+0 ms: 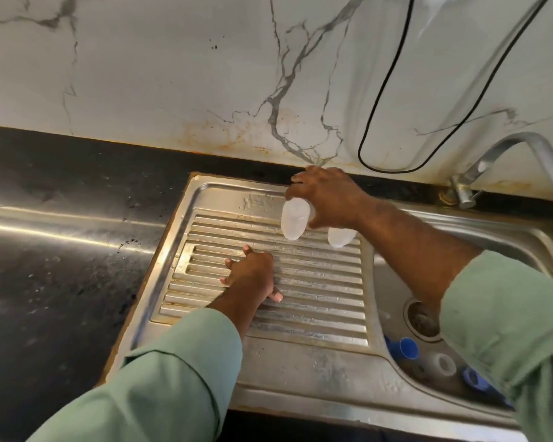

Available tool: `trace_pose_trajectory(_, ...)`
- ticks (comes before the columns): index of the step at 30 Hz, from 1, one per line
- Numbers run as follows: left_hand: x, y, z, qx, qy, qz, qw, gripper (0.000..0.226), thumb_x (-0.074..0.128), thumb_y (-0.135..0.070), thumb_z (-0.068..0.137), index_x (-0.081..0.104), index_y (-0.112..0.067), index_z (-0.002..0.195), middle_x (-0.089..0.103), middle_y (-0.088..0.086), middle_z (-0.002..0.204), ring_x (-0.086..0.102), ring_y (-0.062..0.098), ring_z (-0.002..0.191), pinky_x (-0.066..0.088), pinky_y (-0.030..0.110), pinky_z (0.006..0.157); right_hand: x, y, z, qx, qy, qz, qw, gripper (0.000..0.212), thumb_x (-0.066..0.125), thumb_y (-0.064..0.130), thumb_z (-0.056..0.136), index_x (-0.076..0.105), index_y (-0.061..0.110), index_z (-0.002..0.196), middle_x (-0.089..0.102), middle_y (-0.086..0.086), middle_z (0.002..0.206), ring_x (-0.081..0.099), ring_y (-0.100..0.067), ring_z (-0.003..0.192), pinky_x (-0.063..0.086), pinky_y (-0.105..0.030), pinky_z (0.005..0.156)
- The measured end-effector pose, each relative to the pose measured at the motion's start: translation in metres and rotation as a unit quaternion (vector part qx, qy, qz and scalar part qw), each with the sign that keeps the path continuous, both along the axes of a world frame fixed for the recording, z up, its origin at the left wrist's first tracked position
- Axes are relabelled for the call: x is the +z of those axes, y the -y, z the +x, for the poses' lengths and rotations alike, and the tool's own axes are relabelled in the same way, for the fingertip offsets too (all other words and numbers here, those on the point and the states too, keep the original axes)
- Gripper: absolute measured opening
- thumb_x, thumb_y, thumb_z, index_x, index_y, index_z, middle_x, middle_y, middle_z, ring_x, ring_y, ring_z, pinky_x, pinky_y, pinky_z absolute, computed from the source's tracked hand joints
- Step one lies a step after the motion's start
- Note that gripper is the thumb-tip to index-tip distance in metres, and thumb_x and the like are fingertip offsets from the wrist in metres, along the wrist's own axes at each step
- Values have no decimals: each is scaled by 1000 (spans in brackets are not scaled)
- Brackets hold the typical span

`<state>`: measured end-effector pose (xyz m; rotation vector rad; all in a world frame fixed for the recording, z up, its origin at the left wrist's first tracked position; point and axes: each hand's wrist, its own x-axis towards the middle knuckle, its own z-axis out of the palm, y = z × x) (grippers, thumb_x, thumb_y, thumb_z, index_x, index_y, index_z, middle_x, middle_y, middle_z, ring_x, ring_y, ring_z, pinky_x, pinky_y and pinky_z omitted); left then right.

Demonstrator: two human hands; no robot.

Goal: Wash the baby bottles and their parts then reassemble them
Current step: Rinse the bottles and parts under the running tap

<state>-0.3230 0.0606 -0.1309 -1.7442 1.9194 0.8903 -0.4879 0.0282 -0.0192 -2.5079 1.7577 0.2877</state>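
My right hand (pixel 324 196) grips a clear baby bottle (pixel 295 220) from above, at the far side of the steel drainboard (pixel 316 282). A second clear bottle (pixel 339 237) stands just right of it, partly hidden under my right wrist. My left hand (pixel 253 274) rests flat on the drainboard ribs, fingers spread, holding nothing. In the sink basin (pixel 393 282) lie a blue cap (pixel 404 348), a white ring (pixel 442 365) and another blue part (pixel 474 379), partly hidden by my right sleeve.
A steel tap (pixel 505 157) rises at the back right, over the basin with its drain (pixel 423 319). A black cable (pixel 377 100) and a clear hose hang on the marble wall. Wet black countertop (pixel 51 250) lies to the left.
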Motion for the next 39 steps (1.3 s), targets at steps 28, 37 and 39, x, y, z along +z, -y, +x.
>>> trace_pose_trajectory(28, -38, -176, -289, -241, 68, -111, 962, 29, 53, -16, 95, 56, -18, 124, 63, 8, 118, 60, 29, 108, 45, 36, 81, -205, -279, -290, 13, 117, 230, 966, 73, 71, 28, 84, 31, 40, 144, 46, -1, 127, 55, -25, 110, 51, -39, 79)
trace_pose_trajectory(37, -29, -139, -308, -164, 34, -126, 978, 39, 56, -33, 97, 58, -21, 134, 59, 4, 134, 57, 26, 120, 47, 38, 100, -223, -278, -303, -131, 312, 181, 923, 51, 72, 27, 83, 50, 28, 129, 47, 5, 134, 52, -20, 117, 45, -27, 90)
trace_pose_trajectory(39, -18, -106, -318, -181, 27, -145, 972, 46, 56, -37, 97, 53, -22, 140, 51, 5, 144, 47, 27, 132, 41, 38, 108, -215, -267, -318, -186, 395, 132, 890, 52, 78, 22, 78, 58, 23, 126, 47, 6, 125, 51, -19, 117, 35, -10, 91)
